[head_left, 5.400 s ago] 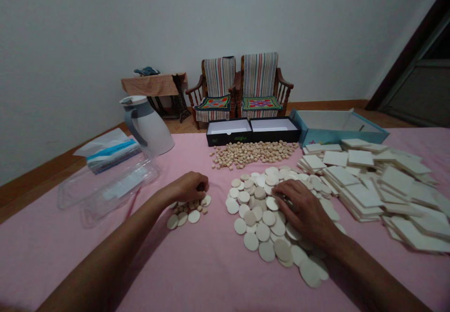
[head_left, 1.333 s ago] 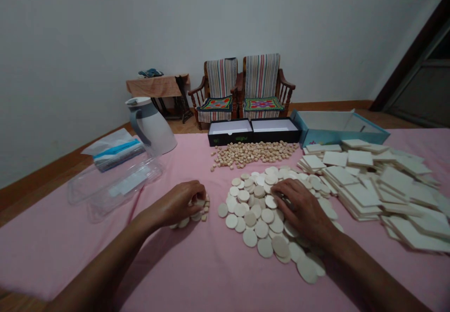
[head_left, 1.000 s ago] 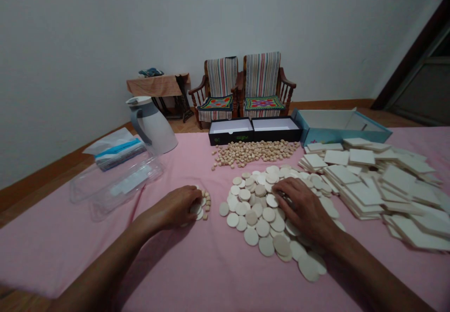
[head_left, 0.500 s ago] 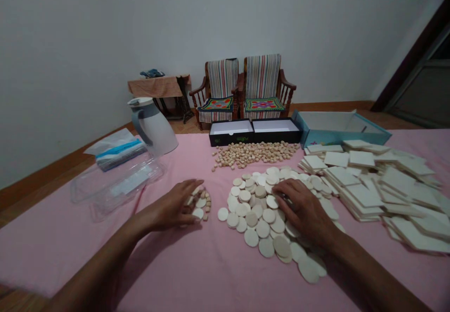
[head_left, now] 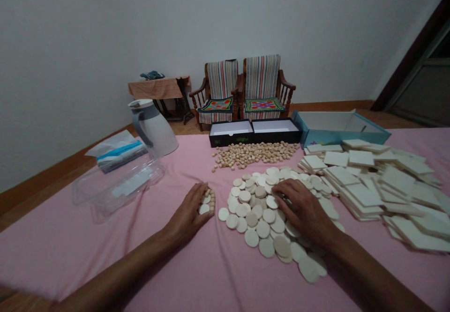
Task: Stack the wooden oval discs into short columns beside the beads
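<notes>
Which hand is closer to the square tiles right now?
Right. The right hand rests on the round discs, just left of the square tiles. The left hand is farther off, beyond the discs, at a small cluster of little pieces.

Narrow pink cloth strip (head_left: 216,237), apparently, between left hand (head_left: 188,216) and disc pile (head_left: 255,223)

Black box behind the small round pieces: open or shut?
Open: the black box has no lid on it, and its white inside shows from the head view.
</notes>
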{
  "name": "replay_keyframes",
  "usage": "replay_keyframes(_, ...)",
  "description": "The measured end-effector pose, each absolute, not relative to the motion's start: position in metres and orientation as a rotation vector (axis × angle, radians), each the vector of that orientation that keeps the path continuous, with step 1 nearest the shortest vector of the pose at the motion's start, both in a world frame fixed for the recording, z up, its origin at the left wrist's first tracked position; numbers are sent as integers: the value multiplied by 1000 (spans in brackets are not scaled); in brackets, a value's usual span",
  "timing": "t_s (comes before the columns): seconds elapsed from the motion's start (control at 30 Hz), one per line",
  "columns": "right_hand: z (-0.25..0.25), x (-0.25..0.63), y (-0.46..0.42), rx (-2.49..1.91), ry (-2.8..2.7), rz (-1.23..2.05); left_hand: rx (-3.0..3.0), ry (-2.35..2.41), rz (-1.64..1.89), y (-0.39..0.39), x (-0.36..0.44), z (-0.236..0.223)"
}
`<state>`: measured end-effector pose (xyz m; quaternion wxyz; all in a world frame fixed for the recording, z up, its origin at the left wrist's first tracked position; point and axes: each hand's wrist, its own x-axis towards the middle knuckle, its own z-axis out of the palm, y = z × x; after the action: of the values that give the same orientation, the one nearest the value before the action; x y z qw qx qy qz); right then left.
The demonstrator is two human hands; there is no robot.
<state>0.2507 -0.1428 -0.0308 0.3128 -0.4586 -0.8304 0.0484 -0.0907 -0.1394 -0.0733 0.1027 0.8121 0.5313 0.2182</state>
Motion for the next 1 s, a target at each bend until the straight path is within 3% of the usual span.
replay_keyframes(0.23,-29,249,-143,-1214,-2186,127,2227,1522,854,-123,-69,-53)
replay_keyframes(0.43,-31,250,-142,-1212,-2198,128,1908,1739,1071,-123,-79,-64)
replay_keyframes(0.7,-30,250,-142,-1177,-2165,126,1625,1800,1117,-145,-113,-63)
replay_keyframes(1.0,10,144,-156,-853,-2635,156,1470,1605,1202,-152,-115,-62)
